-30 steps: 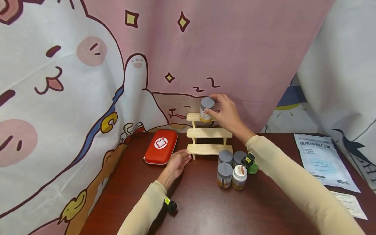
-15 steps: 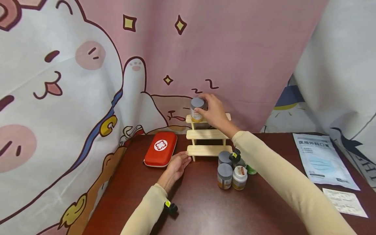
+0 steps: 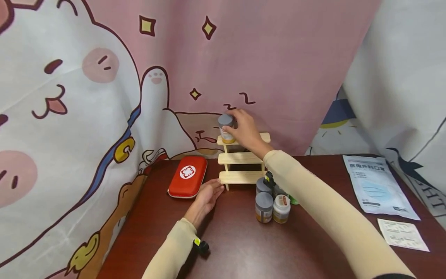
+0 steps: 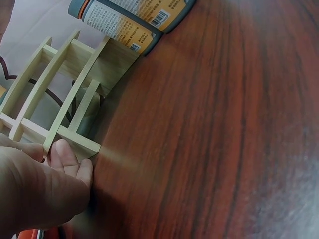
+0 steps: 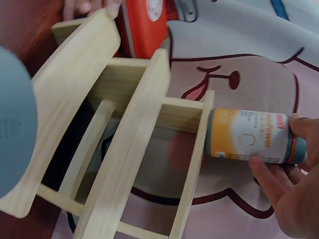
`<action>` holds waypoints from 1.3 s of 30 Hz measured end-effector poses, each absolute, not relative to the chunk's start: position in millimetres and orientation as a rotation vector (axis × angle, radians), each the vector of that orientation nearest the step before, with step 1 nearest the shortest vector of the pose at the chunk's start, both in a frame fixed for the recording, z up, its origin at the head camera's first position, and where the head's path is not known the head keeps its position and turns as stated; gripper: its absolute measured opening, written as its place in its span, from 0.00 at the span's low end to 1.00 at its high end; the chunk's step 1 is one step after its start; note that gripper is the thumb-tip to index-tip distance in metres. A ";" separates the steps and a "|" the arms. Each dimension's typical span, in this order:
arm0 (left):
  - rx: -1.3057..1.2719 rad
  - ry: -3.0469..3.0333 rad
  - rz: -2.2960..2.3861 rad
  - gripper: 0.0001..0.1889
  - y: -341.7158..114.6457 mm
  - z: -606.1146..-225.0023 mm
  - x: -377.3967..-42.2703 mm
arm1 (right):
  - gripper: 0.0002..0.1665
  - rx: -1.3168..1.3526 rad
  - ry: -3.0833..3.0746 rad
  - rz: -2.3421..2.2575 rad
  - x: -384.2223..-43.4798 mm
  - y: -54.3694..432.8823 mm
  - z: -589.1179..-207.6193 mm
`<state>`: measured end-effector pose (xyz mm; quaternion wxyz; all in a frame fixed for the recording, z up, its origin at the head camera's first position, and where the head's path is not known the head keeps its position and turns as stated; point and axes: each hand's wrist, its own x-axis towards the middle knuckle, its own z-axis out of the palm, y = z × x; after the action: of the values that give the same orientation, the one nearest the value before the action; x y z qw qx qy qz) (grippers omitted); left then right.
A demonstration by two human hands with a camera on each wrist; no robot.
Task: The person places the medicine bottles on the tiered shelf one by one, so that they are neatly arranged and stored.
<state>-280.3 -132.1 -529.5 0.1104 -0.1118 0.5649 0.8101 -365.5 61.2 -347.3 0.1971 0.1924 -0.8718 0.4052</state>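
A small three-step wooden display rack (image 3: 238, 158) stands at the back of the table. My right hand (image 3: 246, 131) grips a grey-lidded jar (image 3: 225, 121) at the left end of the top step. In the right wrist view, thumb and fingers hold the jar (image 5: 246, 135) near its lid, its orange-and-white label showing a large C and its base right at the step. My left hand (image 3: 206, 199) holds the left end of the bottom step. The left wrist view has its fingertips (image 4: 62, 152) pinching the rack's wooden end beside the leg.
Several grey-lidded jars (image 3: 264, 209) and a white bottle (image 3: 281, 211) cluster before the rack's right end, with a green item (image 3: 294, 200) behind. A red zip case (image 3: 188, 177) lies left. A mask packet (image 3: 379, 186) and a blister sheet (image 3: 403, 234) lie right.
My right hand has carried the jar leftward along the top step to its left end. The left hand keeps its hold on the rack. The head view has shifted slightly.
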 end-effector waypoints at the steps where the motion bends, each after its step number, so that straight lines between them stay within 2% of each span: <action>1: -0.323 1.663 2.383 0.12 -132.6 -528.9 -280.7 | 0.33 0.539 -2.437 1.127 -366.9 60.2 -347.5; 7: -0.312 1.674 2.390 0.08 -134.4 -526.6 -281.1 | 0.29 0.532 -2.396 1.100 -373.9 55.6 -350.6; 13: -0.313 1.684 2.386 0.09 -133.9 -527.7 -280.0 | 0.27 0.508 -2.371 1.163 -378.3 56.9 -356.1; 19: -0.295 1.682 2.389 0.05 -131.9 -527.0 -278.7 | 0.31 0.520 -2.383 1.169 -378.1 60.5 -357.4; 26: -0.293 1.673 2.403 0.06 -131.0 -526.8 -279.7 | 0.36 0.557 -2.443 1.151 -375.2 67.9 -360.5; 34: -0.281 1.681 2.388 0.05 -130.4 -526.2 -281.8 | 0.42 0.500 -2.507 1.098 -345.1 83.0 -349.6; 39: -0.298 1.682 2.379 0.05 -134.1 -529.0 -280.4 | 0.42 0.527 -2.552 1.046 -321.6 95.4 -354.6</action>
<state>-280.4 -134.1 -529.0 0.1063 -0.1010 0.5710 0.8078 -321.6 95.4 -354.6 0.1661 0.1850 -0.8962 0.3674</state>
